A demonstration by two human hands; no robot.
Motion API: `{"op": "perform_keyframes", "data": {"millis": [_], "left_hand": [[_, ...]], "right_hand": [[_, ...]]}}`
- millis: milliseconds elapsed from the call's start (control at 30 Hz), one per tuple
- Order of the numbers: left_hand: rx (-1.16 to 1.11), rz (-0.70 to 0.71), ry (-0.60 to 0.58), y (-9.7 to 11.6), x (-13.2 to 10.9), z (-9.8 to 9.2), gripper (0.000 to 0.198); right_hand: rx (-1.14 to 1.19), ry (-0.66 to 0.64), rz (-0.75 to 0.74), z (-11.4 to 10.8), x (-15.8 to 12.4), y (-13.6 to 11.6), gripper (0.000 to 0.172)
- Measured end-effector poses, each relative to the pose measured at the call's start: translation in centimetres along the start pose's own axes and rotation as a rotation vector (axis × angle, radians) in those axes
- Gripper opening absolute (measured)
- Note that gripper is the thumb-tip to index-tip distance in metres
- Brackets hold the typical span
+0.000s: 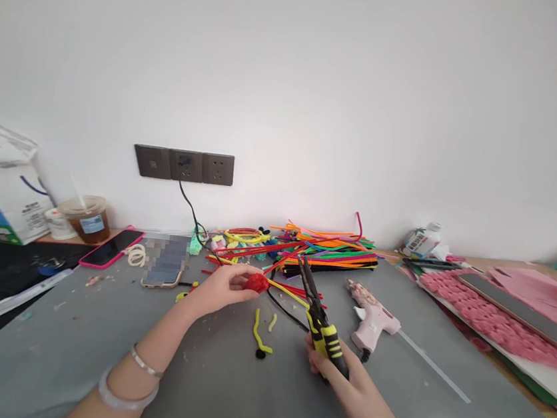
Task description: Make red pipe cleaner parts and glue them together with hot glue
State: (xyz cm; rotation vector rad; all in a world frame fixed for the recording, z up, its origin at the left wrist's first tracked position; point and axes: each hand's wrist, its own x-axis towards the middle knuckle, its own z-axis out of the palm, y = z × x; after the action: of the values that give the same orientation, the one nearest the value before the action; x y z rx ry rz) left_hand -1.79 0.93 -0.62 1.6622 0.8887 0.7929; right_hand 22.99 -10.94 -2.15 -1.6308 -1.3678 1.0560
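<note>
My left hand (222, 288) pinches a small red fuzzy piece (256, 282) with a yellow pipe cleaner (289, 293) running out of it to the right. Yellow-and-black long-nose pliers (317, 317) are gripped by the handles in my right hand (335, 370), their thin jaws slightly apart and pointing up toward the pile. The jaws stand just right of the red piece. On the grey mat (219, 377) below lie short yellow pipe-cleaner scraps (260, 331). Two bracelets circle my left wrist.
A heap of coloured pipe cleaners (314, 247) lies at the back. A pink glue gun (372, 313) rests right of the pliers. Two phones (112, 248) and an iced drink cup (87, 217) sit left. Pink felt and a ruler (513, 309) lie right; a cable hangs from the wall socket (185, 165).
</note>
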Motion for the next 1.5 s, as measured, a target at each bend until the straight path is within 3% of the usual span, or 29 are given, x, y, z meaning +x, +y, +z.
{"op": "perform_keyframes", "data": {"millis": [133, 267, 467, 900, 1200, 1500], "left_hand": [[-0.259, -0.012, 0.098, 0.7, 0.0, -0.3, 0.040], [-0.545, 0.024, 0.243, 1.1, 0.2, -0.8, 0.047], [-0.730, 0.124, 0.458, 0.6, 0.6, -1.5, 0.043], [-0.683, 0.186, 0.379, 0.4, 0.4, -1.2, 0.045], [-0.494, 0.243, 0.502, 1.1, 0.3, -1.0, 0.040], [-0.472, 0.263, 0.553, 0.8, 0.3, -1.0, 0.042]], "right_hand": [[-0.059, 0.084, -0.243, 1.3, 1.0, -0.2, 0.039], [-0.271, 0.132, -0.468, 2.1, 4.0, -2.1, 0.020], [-0.449, 0.280, -0.719, 2.8, 9.4, -3.5, 0.040], [-0.499, 0.270, -0.708, 2.8, 9.2, -2.1, 0.041], [-0.478, 0.229, -0.684, 3.0, 8.9, -2.2, 0.039], [-0.443, 0.187, -0.576, 3.7, 8.4, -1.9, 0.043]]}}
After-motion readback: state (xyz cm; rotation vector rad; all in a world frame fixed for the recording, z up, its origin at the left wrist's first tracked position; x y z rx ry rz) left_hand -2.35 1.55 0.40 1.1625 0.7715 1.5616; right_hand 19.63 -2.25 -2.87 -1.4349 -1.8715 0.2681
